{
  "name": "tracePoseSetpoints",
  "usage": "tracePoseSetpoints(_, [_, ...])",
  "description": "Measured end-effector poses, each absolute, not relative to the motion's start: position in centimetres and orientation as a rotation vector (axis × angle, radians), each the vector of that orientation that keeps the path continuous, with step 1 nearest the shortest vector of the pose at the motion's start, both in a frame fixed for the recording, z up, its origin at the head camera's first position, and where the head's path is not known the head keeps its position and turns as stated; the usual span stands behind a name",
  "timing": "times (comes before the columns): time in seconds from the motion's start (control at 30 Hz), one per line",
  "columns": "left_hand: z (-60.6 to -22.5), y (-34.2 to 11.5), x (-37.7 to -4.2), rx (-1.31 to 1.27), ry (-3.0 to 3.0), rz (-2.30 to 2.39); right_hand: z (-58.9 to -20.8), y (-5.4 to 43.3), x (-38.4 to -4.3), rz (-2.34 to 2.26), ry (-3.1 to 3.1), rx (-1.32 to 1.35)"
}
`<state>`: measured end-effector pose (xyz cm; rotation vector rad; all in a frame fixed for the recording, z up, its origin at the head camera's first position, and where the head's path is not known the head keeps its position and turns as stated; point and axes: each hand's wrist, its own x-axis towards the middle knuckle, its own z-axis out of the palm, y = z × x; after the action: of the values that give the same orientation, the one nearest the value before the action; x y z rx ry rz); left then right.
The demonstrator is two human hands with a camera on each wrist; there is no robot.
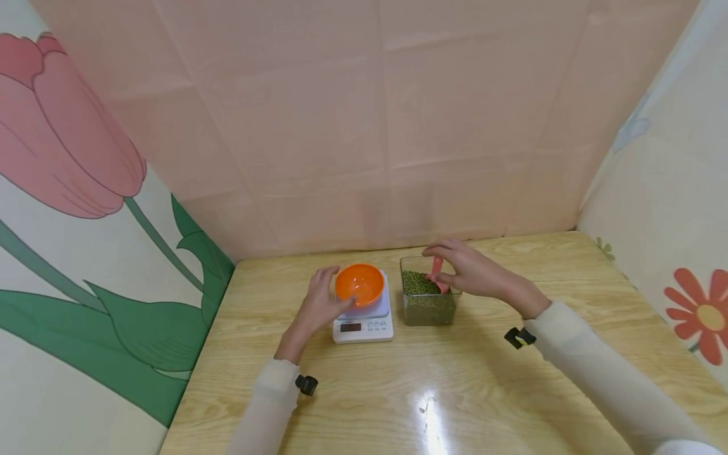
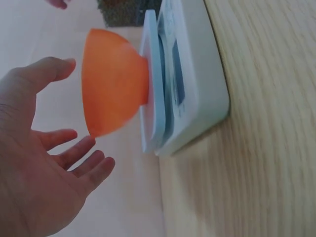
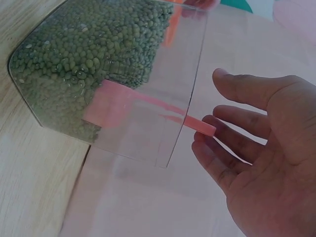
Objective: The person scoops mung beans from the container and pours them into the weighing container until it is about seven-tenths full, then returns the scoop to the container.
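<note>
An orange bowl stands upright on the platform of a white kitchen scale. My left hand reaches round its near and left sides, thumb and fingers spread near the rim. In the left wrist view the thumb is apart from the bowl, and a fingertip overlaps its edge. To the right, a clear plastic container holds green mung beans. A pink scoop leans inside, its bowl among the beans and its handle over the rim. My right hand has fingertips at the handle's end, the thumb apart.
The wooden table meets a pink sheet right behind the scale and container. Walls with painted flowers stand at the left and right. Black wrist straps sit on both sleeves.
</note>
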<state>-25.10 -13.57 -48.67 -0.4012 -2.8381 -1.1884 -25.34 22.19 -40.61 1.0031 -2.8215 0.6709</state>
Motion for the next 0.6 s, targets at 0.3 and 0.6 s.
tracePoseSetpoints(0.3, [-49.2,-14.6,-24.6,-0.38,-2.927,-1.174,-40.8,21.6,-25.8,0.565,-2.835,1.044])
tracePoseSetpoints(0.6, [-49.9,-14.9,-23.9,-0.344,-3.0,-1.238,-41.3,21.5,-26.1,0.467,-2.789,1.114])
